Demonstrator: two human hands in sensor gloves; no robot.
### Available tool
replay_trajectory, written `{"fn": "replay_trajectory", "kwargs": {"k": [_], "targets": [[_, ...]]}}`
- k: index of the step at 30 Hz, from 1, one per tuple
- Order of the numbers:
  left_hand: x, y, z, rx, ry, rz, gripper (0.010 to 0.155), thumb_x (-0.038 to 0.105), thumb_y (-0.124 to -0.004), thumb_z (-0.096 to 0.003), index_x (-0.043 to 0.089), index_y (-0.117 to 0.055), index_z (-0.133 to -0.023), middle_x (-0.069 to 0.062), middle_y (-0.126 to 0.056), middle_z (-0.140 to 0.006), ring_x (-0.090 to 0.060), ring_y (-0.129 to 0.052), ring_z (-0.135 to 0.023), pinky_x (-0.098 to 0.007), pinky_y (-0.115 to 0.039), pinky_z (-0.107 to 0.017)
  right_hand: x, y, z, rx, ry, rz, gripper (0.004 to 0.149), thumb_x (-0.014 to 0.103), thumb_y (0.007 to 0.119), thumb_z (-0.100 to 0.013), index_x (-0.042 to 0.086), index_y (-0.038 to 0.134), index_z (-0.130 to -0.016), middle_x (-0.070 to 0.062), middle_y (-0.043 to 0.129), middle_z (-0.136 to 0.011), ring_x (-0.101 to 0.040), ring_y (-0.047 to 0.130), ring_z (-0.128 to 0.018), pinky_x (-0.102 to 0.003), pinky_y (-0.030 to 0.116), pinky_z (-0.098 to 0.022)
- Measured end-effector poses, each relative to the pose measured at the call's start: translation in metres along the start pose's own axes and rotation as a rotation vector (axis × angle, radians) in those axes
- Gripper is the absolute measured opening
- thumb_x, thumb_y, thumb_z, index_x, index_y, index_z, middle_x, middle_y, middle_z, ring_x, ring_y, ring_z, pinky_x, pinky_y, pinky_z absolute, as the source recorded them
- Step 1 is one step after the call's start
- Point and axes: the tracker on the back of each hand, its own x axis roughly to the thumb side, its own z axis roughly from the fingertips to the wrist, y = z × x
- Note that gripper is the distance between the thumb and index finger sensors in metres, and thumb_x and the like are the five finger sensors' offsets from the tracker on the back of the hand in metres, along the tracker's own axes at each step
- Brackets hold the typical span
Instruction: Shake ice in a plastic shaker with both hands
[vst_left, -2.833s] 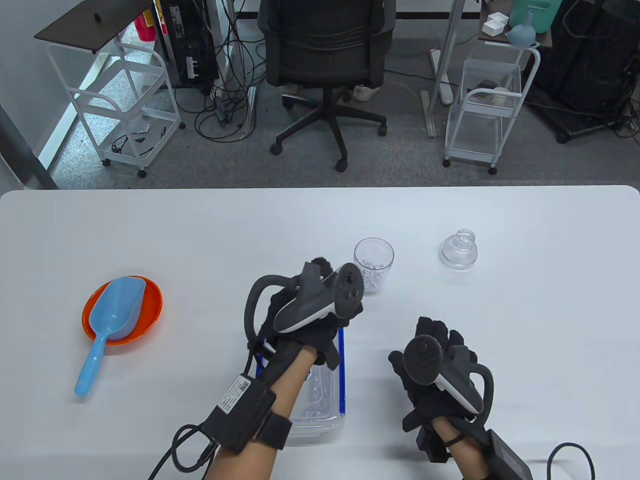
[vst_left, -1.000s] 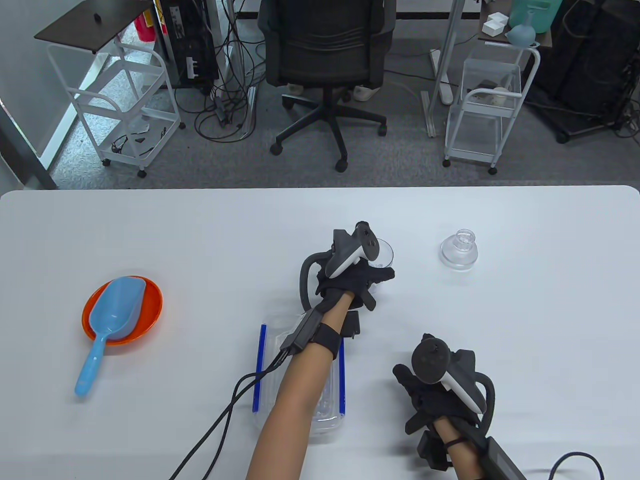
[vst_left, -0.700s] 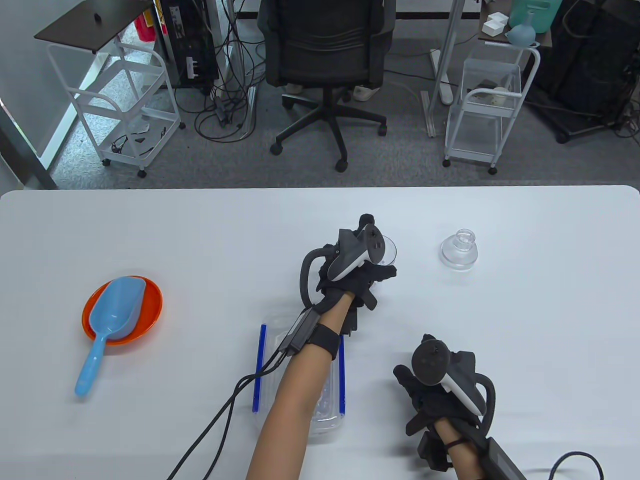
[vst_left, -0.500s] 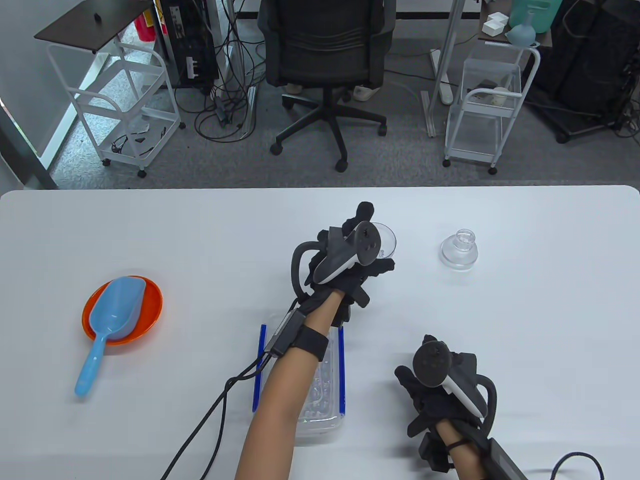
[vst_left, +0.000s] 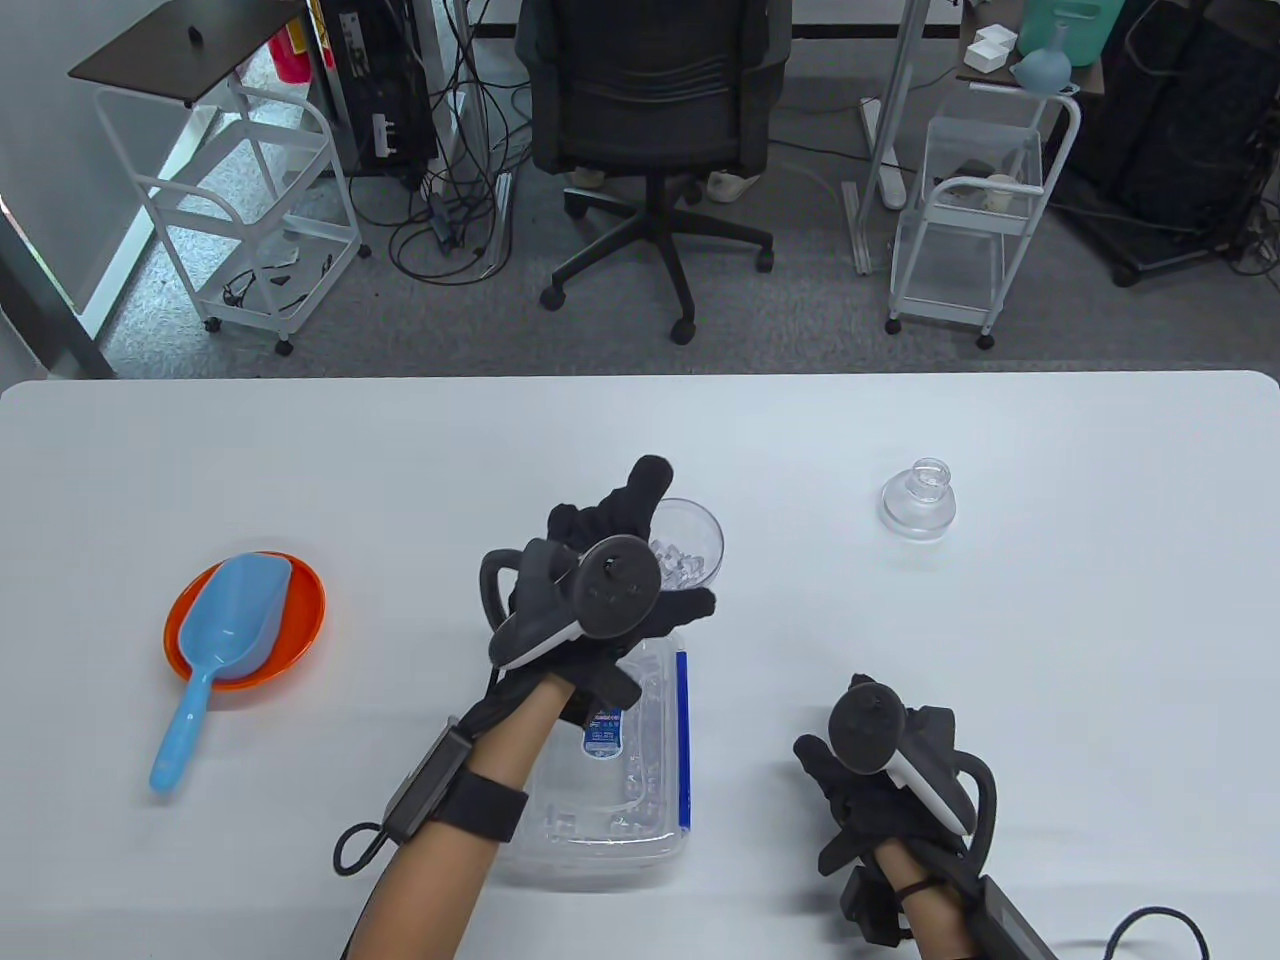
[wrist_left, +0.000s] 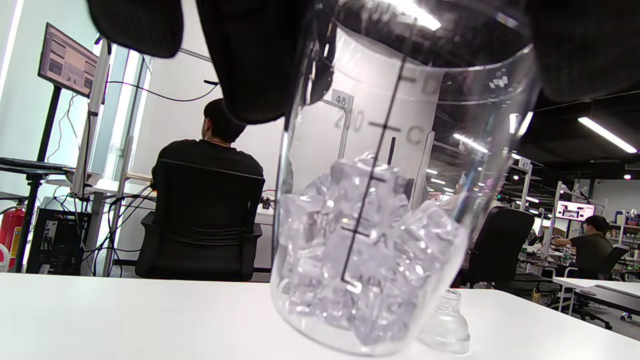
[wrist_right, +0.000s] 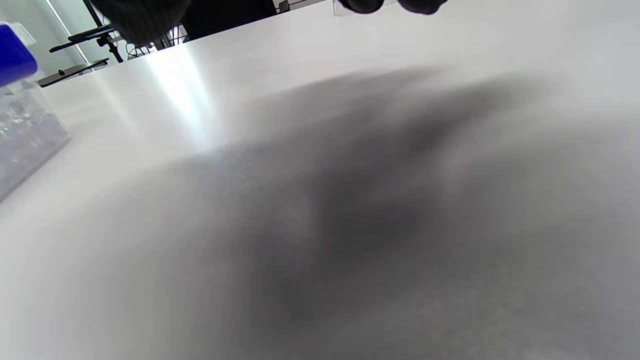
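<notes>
Near the middle of the table view, the left hand (vst_left: 600, 590) grips the clear plastic shaker (vst_left: 688, 548) around its upper wall, fingers on one side and thumb on the other. The left wrist view shows the shaker (wrist_left: 380, 200) tilted, its base just above or touching the white bench (vst_left: 1050, 620); I cannot tell which. Ice cubes (wrist_left: 360, 250) fill its lower part beside a printed scale. The shaker's clear lid (vst_left: 919, 500) stands apart at centre right of the frame. Toward the lower right, the right hand (vst_left: 875, 775) rests on the bench, holding nothing, fingers loosely bent. A clear ice box (vst_left: 620, 780) with a blue clip sits under the left forearm, and a blue scoop (vst_left: 215, 640) lies in an orange bowl (vst_left: 300, 620) at the left.
</notes>
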Motion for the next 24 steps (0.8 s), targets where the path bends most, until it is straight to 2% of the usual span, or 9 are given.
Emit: {"fn": "replay_trajectory", "kwargs": {"k": [6, 8, 13, 17, 20, 24], "targets": [[-0.019, 0.007, 0.060, -0.003, 0.007, 0.061, 0.114, 0.074, -0.077, -0.0403, 0.022, 0.000, -0.106, -0.017, -0.058, -0.114, -0.036, -0.078, -0.096, -0.068, -0.054, -0.073, -0.006, -0.002, -0.012, 0.009, 0.100, 0.026, 0.083, 0.051, 0.061, -0.056, 0.001, 0.022, -0.109, -0.031, 0.034, -0.113, -0.064, 0.041, -0.097, -0.082, 0.043, -0.059], [-0.024, 0.007, 0.073, -0.002, 0.008, 0.058, 0.114, 0.074, -0.077, -0.0402, 0.021, 0.000, -0.107, -0.017, -0.059, -0.114, -0.036, -0.078, -0.096, -0.068, -0.054, -0.073, -0.007, -0.011, -0.018, -0.012, 0.119, 0.018, 0.083, 0.051, 0.061, -0.055, 0.001, 0.022, -0.109, -0.031, 0.034, -0.113, -0.064, 0.039, -0.097, -0.082, 0.041, -0.059], [-0.032, 0.005, 0.095, 0.003, 0.016, 0.074, 0.114, 0.074, -0.077, -0.0401, 0.021, 0.000, -0.106, -0.018, -0.059, -0.114, -0.036, -0.079, -0.095, -0.068, -0.055, -0.073, -0.010, -0.049, -0.048, -0.078, 0.232, -0.100, 0.086, 0.052, 0.063, -0.054, 0.006, 0.017, -0.110, -0.026, 0.027, -0.116, -0.062, 0.032, -0.101, -0.082, 0.038, -0.063], [-0.034, 0.003, 0.108, 0.002, 0.024, 0.102, 0.114, 0.074, -0.077, -0.0402, 0.021, 0.000, -0.107, -0.019, -0.059, -0.113, -0.037, -0.079, -0.095, -0.069, -0.055, -0.072, -0.016, -0.084, -0.091, -0.117, 0.369, -0.257, 0.093, 0.055, 0.064, -0.054, 0.011, 0.003, -0.108, -0.021, 0.010, -0.117, -0.060, 0.020, -0.103, -0.081, 0.032, -0.066], [-0.033, 0.002, 0.116, 0.004, 0.037, 0.114, 0.114, 0.074, -0.076, -0.0406, 0.021, 0.000, -0.107, -0.019, -0.058, -0.113, -0.037, -0.078, -0.095, -0.069, -0.054, -0.072, -0.018, -0.099, -0.119, -0.143, 0.435, -0.193, 0.098, 0.059, 0.064, -0.053, 0.017, -0.007, -0.104, -0.017, -0.004, -0.116, -0.057, 0.011, -0.105, -0.079, 0.028, -0.069], [-0.033, 0.000, 0.125, 0.035, 0.076, 0.147, 0.114, 0.074, -0.077, -0.0408, 0.020, -0.001, -0.107, -0.019, -0.058, -0.113, -0.038, -0.078, -0.095, -0.069, -0.054, -0.071, -0.024, -0.111, -0.160, -0.184, 0.479, -0.119, 0.100, 0.063, 0.062, -0.052, 0.020, -0.014, -0.102, -0.015, -0.010, -0.115, -0.056, 0.008, -0.106, -0.078, 0.027, -0.071]]}}
